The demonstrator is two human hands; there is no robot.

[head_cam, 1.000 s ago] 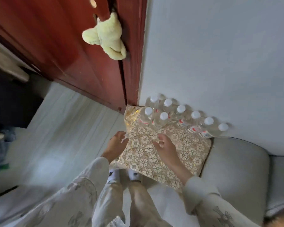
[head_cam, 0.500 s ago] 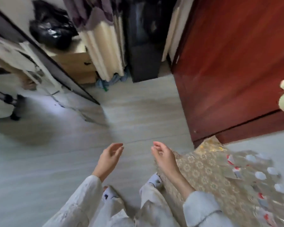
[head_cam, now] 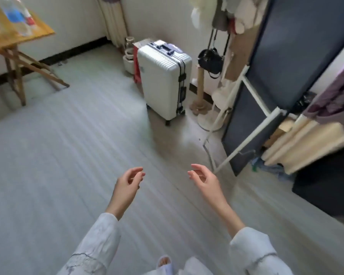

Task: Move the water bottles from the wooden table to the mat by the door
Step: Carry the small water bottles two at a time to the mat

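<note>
View swung from mat to wooden table [head_cam: 18,37]; both hands [head_cam: 127,185] empty.

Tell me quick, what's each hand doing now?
Left hand: open, fingers loosely curled, holding nothing.
Right hand: open, fingers relaxed, holding nothing.

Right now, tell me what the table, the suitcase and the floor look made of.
Table: wood, judging by its warm yellow-brown top and plain brown legs.
Suitcase: hard shell, probably plastic, glossy white with ribs and a dark frame that may be metal.
Floor: pale grey planks, laminate or vinyl by the look; blur hides any grain.
</note>
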